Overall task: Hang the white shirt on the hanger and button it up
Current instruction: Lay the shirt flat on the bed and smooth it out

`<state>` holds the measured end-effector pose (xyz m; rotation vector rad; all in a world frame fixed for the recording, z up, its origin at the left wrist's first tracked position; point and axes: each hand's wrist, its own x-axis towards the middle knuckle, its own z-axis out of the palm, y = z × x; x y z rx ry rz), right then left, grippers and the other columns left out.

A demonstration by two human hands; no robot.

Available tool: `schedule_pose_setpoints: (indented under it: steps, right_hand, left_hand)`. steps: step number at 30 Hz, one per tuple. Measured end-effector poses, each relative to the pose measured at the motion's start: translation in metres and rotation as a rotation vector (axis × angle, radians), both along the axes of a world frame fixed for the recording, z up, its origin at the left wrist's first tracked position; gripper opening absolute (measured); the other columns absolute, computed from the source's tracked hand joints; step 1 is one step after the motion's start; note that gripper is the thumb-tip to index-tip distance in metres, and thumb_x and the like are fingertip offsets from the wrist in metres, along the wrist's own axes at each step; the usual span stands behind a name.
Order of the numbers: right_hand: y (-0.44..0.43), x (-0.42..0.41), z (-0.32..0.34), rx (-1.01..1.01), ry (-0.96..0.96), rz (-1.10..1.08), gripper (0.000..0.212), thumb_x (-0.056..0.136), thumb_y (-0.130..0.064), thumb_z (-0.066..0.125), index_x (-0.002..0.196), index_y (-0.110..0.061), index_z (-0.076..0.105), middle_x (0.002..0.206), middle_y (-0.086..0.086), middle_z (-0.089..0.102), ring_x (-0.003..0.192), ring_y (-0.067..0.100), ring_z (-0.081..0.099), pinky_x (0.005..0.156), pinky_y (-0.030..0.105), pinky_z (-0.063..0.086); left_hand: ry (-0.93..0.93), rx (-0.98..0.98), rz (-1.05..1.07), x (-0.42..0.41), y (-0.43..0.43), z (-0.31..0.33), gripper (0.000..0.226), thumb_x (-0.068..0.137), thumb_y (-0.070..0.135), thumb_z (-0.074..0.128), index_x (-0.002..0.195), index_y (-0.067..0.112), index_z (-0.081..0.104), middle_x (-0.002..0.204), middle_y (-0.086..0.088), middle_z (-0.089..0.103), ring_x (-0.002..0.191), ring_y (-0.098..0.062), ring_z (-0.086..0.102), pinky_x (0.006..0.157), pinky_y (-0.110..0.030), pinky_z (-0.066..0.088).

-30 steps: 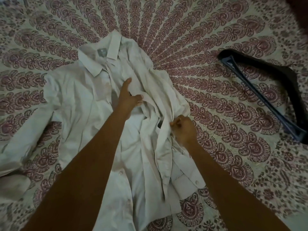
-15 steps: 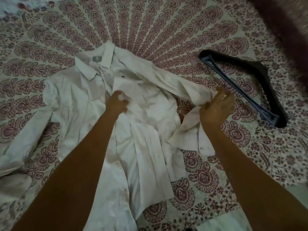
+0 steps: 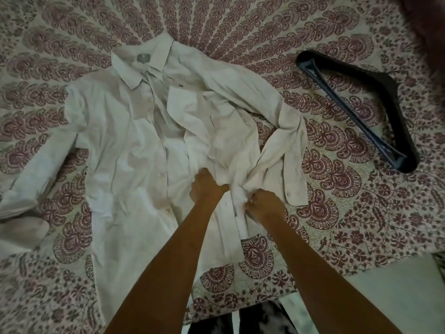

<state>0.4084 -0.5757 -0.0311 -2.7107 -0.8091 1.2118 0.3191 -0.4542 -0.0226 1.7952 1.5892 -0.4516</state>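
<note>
**Around the work**

You have a patterned bedspread [image 3: 325, 237], maroon paisley fanning out from 12 o'clock, filling nearly all you see. At 1 o'clock a dark blurred shape [image 3: 426, 25] crosses the corner. At 5 o'clock, pale floor [image 3: 397, 297] shows past its edge.

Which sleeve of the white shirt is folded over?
The sleeve on the hanger side: it bends back toward the hands. The other sleeve lies stretched out.
</note>
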Motion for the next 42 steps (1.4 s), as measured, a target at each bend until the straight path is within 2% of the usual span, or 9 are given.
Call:
schedule_pose_setpoints:
  steps: [10,16,21,25,30,35,38,40,42]
  right_hand:
    - [-0.019,-0.028,-0.014,0.019,-0.114,-0.01,0.05,0.084,-0.038,0.057,0.121,-0.006,0.045,0.121,0.017,0.048,0.108,0.032,0.05,0.087,0.037,0.046]
    - [-0.036,-0.038,-0.004,0.224,-0.121,-0.115,0.022,0.091,-0.015,0.048,0.107,-0.003,0.057,0.099,0.018,0.067,0.092,0.031,0.064,0.073,0.03,0.047]
    - [-0.048,-0.041,0.007,0.316,-0.138,-0.328,0.019,0.089,-0.007,0.05,0.104,-0.004,0.06,0.1,0.019,0.068,0.094,0.033,0.063,0.069,0.028,0.041]
    - [-0.06,-0.036,0.006,0.355,-0.195,-0.419,0.018,0.087,-0.003,0.048,0.102,-0.002,0.058,0.095,0.02,0.067,0.089,0.034,0.062,0.069,0.031,0.042]
    - [-0.074,-0.038,0.0,0.494,-0.227,-0.423,0.018,0.083,0.007,0.044,0.096,-0.001,0.053,0.082,0.014,0.062,0.068,0.021,0.05,0.051,0.023,0.031]
    - [-0.073,-0.046,0.003,0.411,-0.251,-0.415,0.031,0.082,0.008,0.044,0.106,0.001,0.063,0.117,0.022,0.053,0.098,0.032,0.056,0.074,0.023,0.035]
    - [-0.07,-0.054,0.011,0.362,-0.256,-0.445,0.036,0.09,-0.012,0.049,0.122,0.006,0.05,0.13,0.024,0.041,0.115,0.035,0.046,0.089,0.033,0.04]
    - [-0.07,-0.063,0.014,0.305,-0.229,-0.391,0.059,0.088,-0.024,0.057,0.133,0.007,0.036,0.138,0.023,0.033,0.121,0.036,0.042,0.098,0.041,0.04]
    - [-0.073,-0.071,0.014,0.302,-0.208,-0.349,0.068,0.083,-0.011,0.061,0.138,0.008,0.026,0.142,0.022,0.027,0.117,0.037,0.047,0.097,0.039,0.043]
  left_hand:
    - [0.17,0.212,-0.266,-0.01,-0.039,-0.007,0.061,0.076,0.041,0.068,0.121,0.008,0.043,0.124,-0.014,0.042,0.113,-0.032,0.046,0.085,-0.045,0.045]
    - [-0.125,0.196,-0.073,-0.052,-0.04,-0.007,0.024,0.087,0.024,0.053,0.099,0.005,0.06,0.107,-0.014,0.061,0.097,-0.03,0.059,0.079,-0.038,0.05]
    - [-0.057,0.002,-0.33,-0.064,-0.077,-0.01,0.072,0.071,0.068,0.06,0.112,0.009,0.047,0.111,-0.011,0.058,0.104,-0.031,0.056,0.08,-0.039,0.047]
    - [0.106,0.153,-0.507,-0.069,-0.117,-0.022,0.079,0.07,0.064,0.063,0.123,0.01,0.038,0.125,-0.015,0.044,0.114,-0.034,0.046,0.087,-0.044,0.044]
    - [-0.197,0.035,-0.249,-0.076,-0.102,-0.016,0.023,0.085,0.034,0.058,0.088,0.01,0.059,0.084,-0.006,0.058,0.077,-0.019,0.055,0.065,-0.025,0.047]
    - [-0.598,-0.241,0.402,-0.127,-0.067,0.023,0.019,0.088,0.004,0.055,0.075,0.015,0.063,0.07,-0.001,0.055,0.066,-0.015,0.049,0.05,-0.012,0.04]
    - [-0.438,-0.089,0.907,-0.168,-0.065,0.021,0.024,0.093,0.007,0.042,0.106,0.004,0.061,0.099,-0.012,0.058,0.085,-0.026,0.057,0.063,-0.021,0.044]
    - [-0.147,-0.074,0.871,-0.198,-0.079,0.009,0.034,0.092,0.01,0.043,0.123,0.0,0.053,0.123,-0.019,0.057,0.109,-0.034,0.057,0.084,-0.031,0.049]
    - [0.018,-0.132,0.665,-0.217,-0.101,0.001,0.034,0.085,0.006,0.052,0.118,-0.001,0.057,0.118,-0.022,0.061,0.107,-0.036,0.058,0.086,-0.033,0.049]
